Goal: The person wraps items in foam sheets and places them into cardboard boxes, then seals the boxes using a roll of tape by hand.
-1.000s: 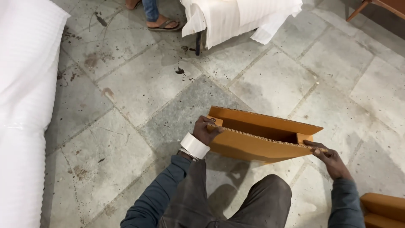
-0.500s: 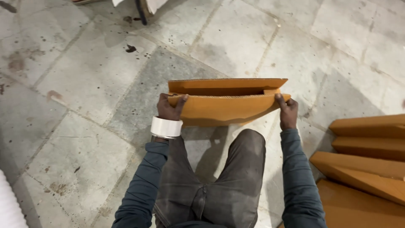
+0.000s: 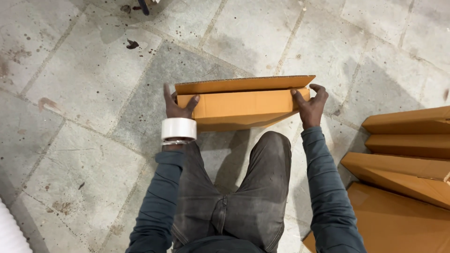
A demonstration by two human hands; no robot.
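Cardboard box now level betw both hands, raised vs 1s ago.

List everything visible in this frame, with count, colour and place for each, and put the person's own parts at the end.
cardboard box: one, orange-brown, long and narrow, held at both ends above the floor, top flap raised.
stacked cardboard boxes: several, orange-brown, at the right edge on the floor; exact count unclear.
stone floor: grey slabs, stained and spotted, all around.
dark scrap: one, on the floor, upper left.
white ribbed thing: one, bottom left corner, mostly cut off.
tape roll: one, white, worn around the left wrist.
trousers: dark grey, bottom centre.
sleeves: two, dark blue-green.
left hand: grip on the box's left end.
right hand: grip on the box's right end.
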